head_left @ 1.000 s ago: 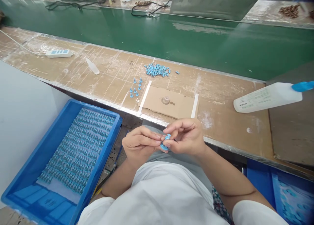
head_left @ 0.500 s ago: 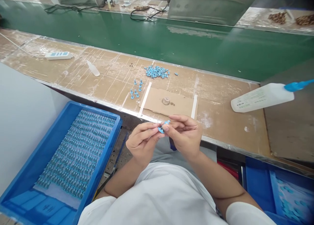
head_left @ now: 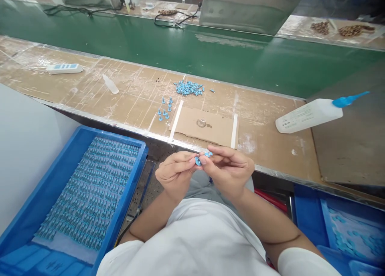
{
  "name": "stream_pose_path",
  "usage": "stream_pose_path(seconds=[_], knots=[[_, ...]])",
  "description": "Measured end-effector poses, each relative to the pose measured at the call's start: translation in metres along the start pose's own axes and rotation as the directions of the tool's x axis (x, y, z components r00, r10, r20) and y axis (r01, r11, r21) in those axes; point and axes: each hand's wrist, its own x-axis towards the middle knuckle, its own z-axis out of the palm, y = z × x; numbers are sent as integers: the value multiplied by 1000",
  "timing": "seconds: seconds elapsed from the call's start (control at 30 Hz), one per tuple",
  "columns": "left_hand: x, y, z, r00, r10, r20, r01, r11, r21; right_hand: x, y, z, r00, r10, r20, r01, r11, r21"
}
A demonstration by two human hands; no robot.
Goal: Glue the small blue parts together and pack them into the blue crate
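The small blue piece (head_left: 197,161) has come up a bit, so now it is close to the edge of the table (head_left: 267,147), and it leans over more than it did a second ago. The left hand (head_left: 175,175) pinches its round end with the fingertips. The right hand (head_left: 230,172) pinches the other end with the thumb and a finger. The fingers hide the middle, so I can't tell if it is one bit or two bits touching. The heap of blue bits (head_left: 189,88) and the standing blue bits (head_left: 160,118) look just the same. So I think the work on this piece is still going on, up in the hands
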Motion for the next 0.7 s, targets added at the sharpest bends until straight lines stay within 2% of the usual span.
stream_pose_path(seconds=[0.13,0.3,0.37,0.5,0.7], knots=[[6,7,-1,993,81,80,-82,997,11,1,-1,-7,998,-33,54,29,997,78],[16,23,0,962,189,196,-213,970,114,3,7,-19,989,-83,123,63,985,160],[18,28,1,959,209,193,-241,957,162,6,9,-20,986,-101,135,79,983,165],[21,32,0,961,241,137,-270,927,260,18,6,-13,961,-147,234,103,976,190],[26,32,-11,979,199,48,-204,923,328,27,6,8,943,-48,329,-15,983,185]])
